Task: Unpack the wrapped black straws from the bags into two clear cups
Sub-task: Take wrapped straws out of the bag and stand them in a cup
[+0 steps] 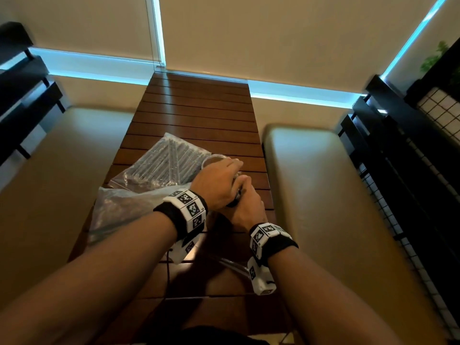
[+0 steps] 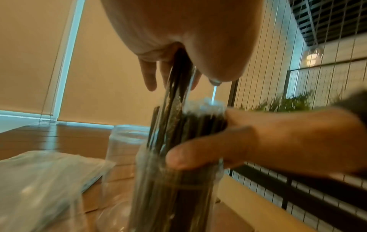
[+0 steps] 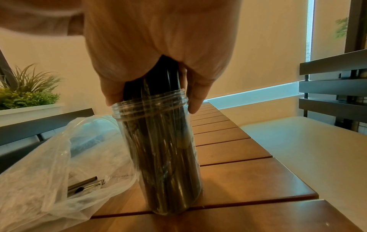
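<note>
Nearest: a crumpled clear plastic bag (image 3: pixel 49 180) lies slack on the slatted brown wooden desk (image 3: pixel 234 150), left of the work; something metallic shows inside it, a few leftovers perhaps, cannot tell.

Just beside it: tall clear plastic cup with threaded rim (image 3: pixel 158 157), upright on the desk, packed with wrapped black straws (image 3: pixel 157 133).

Right hand (image 1: pixel 245 207): fingers (image 3: pixel 195 102) curled round the bundle of straws just above the rim, holding them upright. Left hand (image 1: pixel 219 181): above, fingers (image 2: pixel 148 78) pinching a few straws (image 2: pixel 174 94) by their upper ends; their lower ends sit at the cup mouth.

Behind the full cup: a second clear plastic cup (image 2: pixel 123 141), upright; it looks empty, though blur limits certainty.

Farther left: a flat clear zip bag (image 1: pixel 171 161) full of wrapped straws lies on the desk, apparently unopened.

Step in hand (judgement): topping up the first cup with the last straws of one bag; roughly half done.

Next move calls for: seating the pinched straws fully while the right hand steadies the bundle, letting go gently so the tall cup does not tip, then opening the zip bag for the second cup.
</note>
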The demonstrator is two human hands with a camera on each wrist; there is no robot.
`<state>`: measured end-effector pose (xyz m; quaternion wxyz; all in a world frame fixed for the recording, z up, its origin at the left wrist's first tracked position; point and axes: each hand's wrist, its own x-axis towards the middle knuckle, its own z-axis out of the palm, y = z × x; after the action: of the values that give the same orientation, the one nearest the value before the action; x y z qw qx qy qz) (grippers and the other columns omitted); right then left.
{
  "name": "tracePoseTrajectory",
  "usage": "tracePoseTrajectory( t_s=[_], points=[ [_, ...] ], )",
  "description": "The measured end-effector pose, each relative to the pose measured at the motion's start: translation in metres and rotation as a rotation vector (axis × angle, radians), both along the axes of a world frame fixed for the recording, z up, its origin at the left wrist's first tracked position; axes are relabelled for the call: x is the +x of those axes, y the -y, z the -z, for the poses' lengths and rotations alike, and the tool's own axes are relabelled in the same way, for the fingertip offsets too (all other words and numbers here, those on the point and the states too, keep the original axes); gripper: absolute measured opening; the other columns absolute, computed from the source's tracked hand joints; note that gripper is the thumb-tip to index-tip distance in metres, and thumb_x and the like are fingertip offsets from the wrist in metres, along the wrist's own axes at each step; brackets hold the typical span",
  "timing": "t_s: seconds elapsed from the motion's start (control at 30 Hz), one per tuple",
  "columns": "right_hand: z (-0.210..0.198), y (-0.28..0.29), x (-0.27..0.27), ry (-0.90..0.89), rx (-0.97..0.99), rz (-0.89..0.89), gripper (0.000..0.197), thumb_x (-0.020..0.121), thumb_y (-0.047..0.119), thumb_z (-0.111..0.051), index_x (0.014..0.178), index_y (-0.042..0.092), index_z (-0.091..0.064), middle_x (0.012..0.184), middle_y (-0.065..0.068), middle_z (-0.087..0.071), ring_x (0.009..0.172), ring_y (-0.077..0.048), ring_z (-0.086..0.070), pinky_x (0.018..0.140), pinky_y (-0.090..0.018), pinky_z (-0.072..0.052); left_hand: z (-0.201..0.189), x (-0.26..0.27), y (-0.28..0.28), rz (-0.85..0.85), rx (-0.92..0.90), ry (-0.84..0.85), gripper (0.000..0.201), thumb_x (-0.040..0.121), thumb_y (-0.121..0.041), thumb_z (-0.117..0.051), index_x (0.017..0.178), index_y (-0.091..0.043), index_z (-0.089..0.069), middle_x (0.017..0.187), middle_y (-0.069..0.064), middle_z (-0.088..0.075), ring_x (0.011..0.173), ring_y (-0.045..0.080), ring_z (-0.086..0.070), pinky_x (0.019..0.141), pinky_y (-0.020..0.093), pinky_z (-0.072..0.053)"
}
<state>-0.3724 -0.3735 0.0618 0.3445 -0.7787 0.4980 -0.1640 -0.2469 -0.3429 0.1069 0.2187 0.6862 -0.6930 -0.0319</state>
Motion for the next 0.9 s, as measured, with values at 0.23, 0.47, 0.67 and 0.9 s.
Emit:
tracePoseTrajectory(
  t_s=[0.23,0.47,0.67,0.9],
  points=[
    [0.001,-0.002,0.000,0.034,-0.030,-0.027,0.084,0.066,0.059,-0.078,0.135,0.035,-0.036,0.131,0.010,-0.056,0.112,-0.021,-0.062,0.083,-0.033,-0.047,-0.011,0.004,0.004,-0.020,0.210,0.190,0.077,0.095,-0.064,-0.008,0.156,-0.017,-0.011,0.164,-0.002,-0.006,0.151,0.017,0.003,0.120,0.057,0.000],
    [0.002,0.002,-0.001,-0.009,0.002,-0.019,0.065,0.079,0.046,-0.069,0.130,0.037,-0.031,0.119,0.004,-0.063,0.100,-0.027,-0.065,0.074,-0.033,-0.046,0.036,0.001,-0.002,-0.042,0.300,0.064,0.080,0.095,-0.066,-0.009,0.157,-0.017,-0.004,0.165,-0.001,-0.004,0.151,0.015,0.004,0.120,0.057,-0.007],
    [0.002,0.002,-0.002,0.015,0.020,-0.026,0.073,0.074,0.047,-0.073,0.133,0.039,-0.030,0.123,0.006,-0.062,0.102,-0.024,-0.065,0.080,-0.034,-0.050,0.029,0.006,0.005,-0.028,0.260,0.097,0.088,0.088,-0.073,0.002,0.156,-0.017,0.006,0.164,-0.001,0.008,0.150,0.015,0.013,0.118,0.060,0.000],
    [0.001,0.004,-0.002,-0.014,0.012,-0.028,0.068,0.075,0.045,-0.073,0.127,0.037,-0.031,0.119,0.004,-0.062,0.100,-0.026,-0.066,0.078,-0.037,-0.050,0.043,0.007,0.003,-0.056,0.358,-0.037,0.081,0.092,-0.071,-0.006,0.156,-0.023,0.003,0.165,-0.005,0.003,0.151,0.016,0.003,0.119,0.059,0.000]
  ],
)
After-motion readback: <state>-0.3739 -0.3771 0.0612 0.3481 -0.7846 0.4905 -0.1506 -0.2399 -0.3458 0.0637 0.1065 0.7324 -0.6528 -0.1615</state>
